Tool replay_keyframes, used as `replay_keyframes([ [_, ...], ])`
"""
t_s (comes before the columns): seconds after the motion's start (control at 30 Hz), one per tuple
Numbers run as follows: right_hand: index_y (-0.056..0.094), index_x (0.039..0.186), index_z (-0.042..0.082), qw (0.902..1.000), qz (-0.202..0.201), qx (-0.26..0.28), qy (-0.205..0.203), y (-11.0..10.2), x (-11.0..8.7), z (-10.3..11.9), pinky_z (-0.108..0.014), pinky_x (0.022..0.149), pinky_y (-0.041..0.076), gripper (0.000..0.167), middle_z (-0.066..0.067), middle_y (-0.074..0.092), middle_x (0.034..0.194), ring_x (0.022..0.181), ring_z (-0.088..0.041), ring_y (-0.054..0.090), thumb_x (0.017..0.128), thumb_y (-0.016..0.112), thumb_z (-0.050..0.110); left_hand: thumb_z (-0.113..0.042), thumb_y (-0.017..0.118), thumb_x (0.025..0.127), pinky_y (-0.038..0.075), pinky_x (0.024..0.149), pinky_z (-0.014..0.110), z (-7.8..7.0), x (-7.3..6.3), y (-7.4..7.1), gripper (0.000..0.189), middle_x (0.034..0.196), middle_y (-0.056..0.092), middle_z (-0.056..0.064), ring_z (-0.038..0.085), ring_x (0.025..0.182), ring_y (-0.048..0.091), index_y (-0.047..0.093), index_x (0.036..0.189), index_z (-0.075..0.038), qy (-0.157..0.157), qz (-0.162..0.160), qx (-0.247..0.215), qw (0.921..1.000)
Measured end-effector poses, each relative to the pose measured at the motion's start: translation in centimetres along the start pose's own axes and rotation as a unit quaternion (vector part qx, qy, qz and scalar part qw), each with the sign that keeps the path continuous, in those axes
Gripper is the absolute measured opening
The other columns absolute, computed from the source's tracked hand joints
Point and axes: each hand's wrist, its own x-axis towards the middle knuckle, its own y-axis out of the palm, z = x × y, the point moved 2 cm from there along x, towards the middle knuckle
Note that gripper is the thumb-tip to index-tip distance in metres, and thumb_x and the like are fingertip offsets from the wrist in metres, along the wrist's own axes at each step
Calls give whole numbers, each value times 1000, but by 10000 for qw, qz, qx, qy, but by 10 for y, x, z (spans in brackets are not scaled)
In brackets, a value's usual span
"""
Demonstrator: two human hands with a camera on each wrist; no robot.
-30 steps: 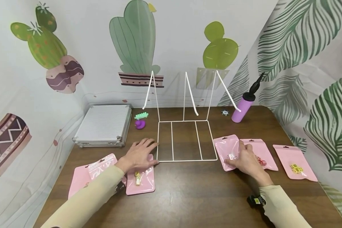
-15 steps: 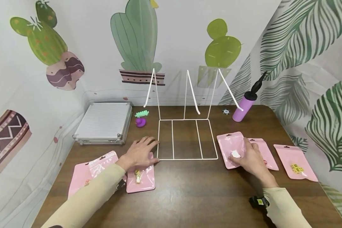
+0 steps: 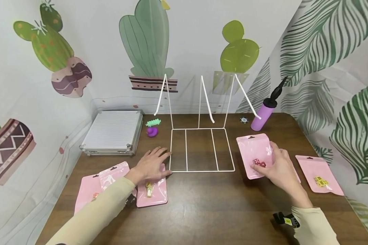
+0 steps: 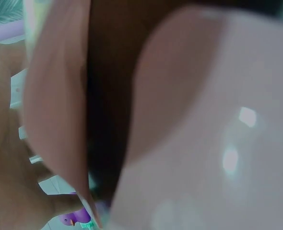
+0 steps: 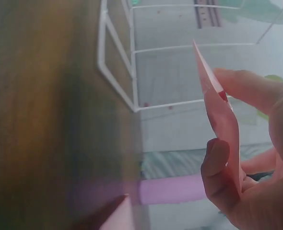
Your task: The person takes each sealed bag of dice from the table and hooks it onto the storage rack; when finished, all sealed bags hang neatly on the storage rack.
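Observation:
My right hand [image 3: 280,170] pinches a pink zip bag [image 3: 252,146] with red dice [image 3: 259,163] inside, right of the white wire rack [image 3: 202,171]. In the right wrist view, that bag [image 5: 223,127] stands nearly edge-on between thumb and fingers, off the table. Left hand [image 3: 150,165], fingers spread, rests beside the rack's left edge, its thumb at the front corner. It covers the top of another pink bag [image 3: 156,200] with yellow dice [image 3: 148,189]. The left wrist view is mostly filled by blurred pink bag plastic [image 4: 55,110] close to the camera.
Two overlapping pink bags [image 3: 87,187] lie left, partly under the left forearm. One pink bag [image 3: 319,166] with yellow dice lies far right; another, mostly hidden, sits behind the right hand. Behind stand a clear ridged case [image 3: 111,131], purple duck [image 3: 152,131], green toy [image 3: 153,123], poker chip [image 3: 243,120] and purple pump [image 3: 261,117].
My right hand has lifted the pink bag off the table and moved slightly right, tilting the bag up so its red dice show. The left hand has stayed in place.

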Motion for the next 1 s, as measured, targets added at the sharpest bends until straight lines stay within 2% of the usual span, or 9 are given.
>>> replay_keyframes([
  [0.13,32,148,1,10000,-64,57,12,-12,-3,12,-45,67,39,109,-31,46,114,93,-41,47,65,88,45,-68,60,81,31,110,63,1,-1,0,85,155,36,7,35,144,30,39,149,-23,-80,17,-15,10000],
  [0.27,33,148,3,9996,-221,89,-172,-19,-8,20,-40,67,37,108,-29,47,111,92,-38,46,64,90,41,-68,61,81,32,110,63,0,-1,0,85,154,37,8,35,143,31,40,149,-22,-92,48,-15,9999],
  [0.47,36,147,7,9982,-389,132,-436,-25,-17,29,-38,67,36,106,-25,48,108,90,-33,46,62,92,36,-68,61,81,33,110,61,-2,0,-2,85,154,37,8,35,143,32,40,149,-22,-49,100,33,9999],
  [0.83,37,149,13,9964,-562,208,-598,-36,-28,42,-28,62,34,109,-19,48,105,85,-26,45,59,94,34,-67,60,82,32,110,62,-3,2,-2,84,154,36,9,36,143,31,39,149,-21,-14,72,23,10000],
  [1.0,39,148,14,9928,-827,312,-813,-45,-34,49,-22,61,33,112,-18,50,108,89,-20,43,53,96,28,-68,59,82,33,110,62,-2,0,1,85,154,37,9,36,143,31,39,150,-22,-10,76,51,10000],
])
